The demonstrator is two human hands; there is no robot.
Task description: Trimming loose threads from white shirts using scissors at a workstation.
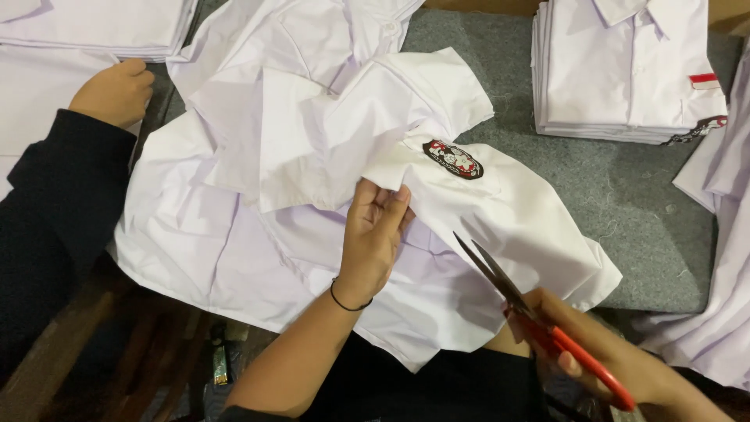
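Observation:
A white short-sleeved shirt (234, 234) lies spread on the grey table, with an oval black, red and white badge (452, 159) on its pocket. My left hand (375, 234) pinches the shirt fabric just left of the badge. My right hand (601, 344) holds red-handled scissors (539, 320) at the lower right. Their blades are slightly apart and point up-left over the shirt's lower part, below the badge.
A stack of folded white shirts (625, 70) sits at the back right on the grey felt surface (625, 203). More white shirts lie at the right edge (719, 258) and top left (94, 23). Another person's dark-sleeved hand (113, 90) rests at the left.

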